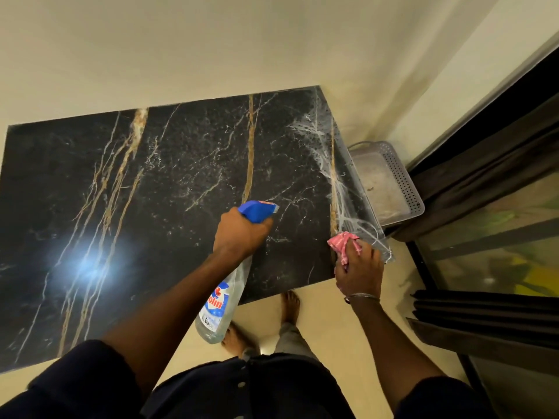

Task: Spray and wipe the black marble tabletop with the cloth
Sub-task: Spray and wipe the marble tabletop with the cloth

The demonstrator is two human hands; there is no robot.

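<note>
White spray streaks (325, 152) on the right end of the black marble tabletop (169, 182) could dry into smears if wiping lags; the glossy, gold-veined slab fills the middle of the view. At its near right corner the right hand (360, 267) clutches a pink cloth (343, 243), probably touching the stone. The left hand (240, 232) grips a spray bottle (223, 300).

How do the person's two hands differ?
The left hand grips a clear spray bottle with blue trigger head over the black marble tabletop; the right hand clutches a pink cloth at its streaked right edge. The right wrist wears a thin bangle, the left none. Both hold cleaning tools.
</note>
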